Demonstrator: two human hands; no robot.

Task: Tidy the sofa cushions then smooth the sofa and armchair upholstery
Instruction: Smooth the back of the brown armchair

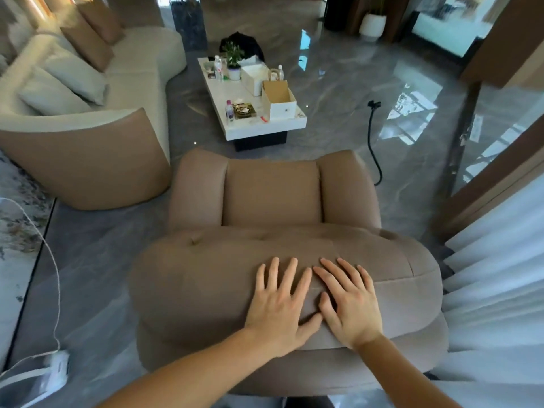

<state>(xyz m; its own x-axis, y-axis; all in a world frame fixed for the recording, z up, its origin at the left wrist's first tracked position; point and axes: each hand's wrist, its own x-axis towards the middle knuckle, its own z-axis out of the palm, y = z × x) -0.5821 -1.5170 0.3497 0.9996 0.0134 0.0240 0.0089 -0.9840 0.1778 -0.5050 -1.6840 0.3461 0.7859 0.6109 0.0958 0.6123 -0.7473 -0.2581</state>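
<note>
1. Head view: left hand (278, 304) and right hand (348, 304) lie flat, fingers spread, thumbs touching, holding nothing, on the padded tan fabric armchair (273, 195) backrest top.
2. Grey polished floor (97, 260) lies bare either side.

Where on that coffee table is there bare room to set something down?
On the coffee table, the near-left edge beside the small bottle is bare, as is the strip left of the open box. The far end around the potted plant is crowded.
</note>
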